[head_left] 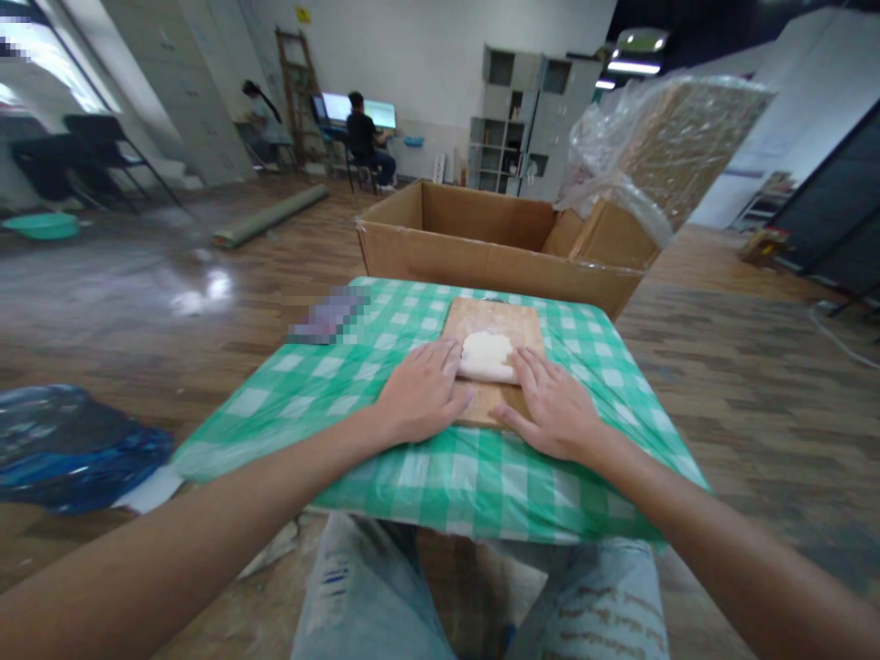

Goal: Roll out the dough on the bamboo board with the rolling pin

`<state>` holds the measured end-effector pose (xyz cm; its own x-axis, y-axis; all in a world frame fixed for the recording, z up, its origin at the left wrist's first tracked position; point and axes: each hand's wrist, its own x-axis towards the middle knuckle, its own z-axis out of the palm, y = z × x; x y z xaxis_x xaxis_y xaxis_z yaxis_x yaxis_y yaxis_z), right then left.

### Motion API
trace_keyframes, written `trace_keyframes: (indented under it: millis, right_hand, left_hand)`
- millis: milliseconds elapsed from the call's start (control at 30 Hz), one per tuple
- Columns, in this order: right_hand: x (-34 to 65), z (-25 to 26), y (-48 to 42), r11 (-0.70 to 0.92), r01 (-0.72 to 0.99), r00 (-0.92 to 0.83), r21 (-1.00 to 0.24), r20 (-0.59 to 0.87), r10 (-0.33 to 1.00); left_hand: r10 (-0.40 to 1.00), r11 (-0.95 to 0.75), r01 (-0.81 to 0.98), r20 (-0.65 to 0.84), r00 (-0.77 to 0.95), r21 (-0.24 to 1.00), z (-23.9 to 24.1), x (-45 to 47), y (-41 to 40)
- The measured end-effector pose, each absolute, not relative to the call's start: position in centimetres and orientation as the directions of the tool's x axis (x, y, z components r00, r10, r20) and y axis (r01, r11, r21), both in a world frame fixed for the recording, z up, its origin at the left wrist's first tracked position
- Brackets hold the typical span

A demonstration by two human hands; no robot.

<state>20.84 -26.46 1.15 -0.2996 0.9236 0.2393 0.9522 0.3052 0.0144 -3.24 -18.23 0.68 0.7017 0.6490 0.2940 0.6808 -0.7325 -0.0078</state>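
A pale piece of dough [487, 357], shaped like a short thick roll, lies across a wooden board [481, 316]. At its left end, my left hand [424, 390] rests with fingers stretched forward and the thumb apart, low over the board. My right hand [554, 403] touches the opposite end, its fingers also extended and the thumb spread toward the board's near edge. Neither hand is wrapped around the dough. Fingertips partly cover both of its ends.
A green-and-white checked cloth [302, 394] covers the small table. Beyond it stands a large open cardboard box [454, 252] with plastic-wrapped packing [687, 147]. A blue plastic bag [89, 458] lies on the floor at left. Two people sit at the back.
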Motion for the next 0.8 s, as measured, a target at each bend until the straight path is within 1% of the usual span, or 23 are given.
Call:
trace_keyframes:
  millis: [100, 200, 400, 533, 667, 800]
  right_hand:
    - [20.9, 0.9, -27.4, 0.339, 0.941, -0.330, 0.003, 0.236, 0.914]
    - [21.2, 1.1, -26.8, 0.354, 0.935, -0.345, -0.007, 0.215, 0.914]
    - [21.7, 1.9, -22.9, 0.273, 0.962, -0.268, -0.004, 0.178, 0.947]
    - [22.3, 2.0, -19.7, 0.260, 0.966, -0.258, 0.006, 0.150, 0.954]
    - [23.1, 1.7, -16.6, 0.223, 0.975, -0.222, 0.012, 0.188, 0.957]
    - [24.2, 1.1, -13.9, 0.222, 0.975, -0.212, -0.026, 0.208, 0.955]
  left_hand:
    - [0.654, -0.726, 0.687, 0.298, 0.695, -0.008, 0.3, -3.8, -19.4]
    - [0.660, -0.730, 0.683, 0.268, 0.702, 0.011, 0.3, -3.6, -19.0]
    - [0.686, -0.717, 0.696, 0.227, 0.691, 0.049, 1.3, -2.4, -16.2]
    - [0.727, -0.683, 0.726, 0.172, 0.665, 0.080, 1.9, -1.4, -13.7]
    - [0.745, -0.667, 0.737, 0.122, 0.656, 0.109, 1.7, -0.3, -10.4]
    - [0.746, -0.666, 0.738, 0.108, 0.658, 0.104, 0.9, 0.6, -7.0]
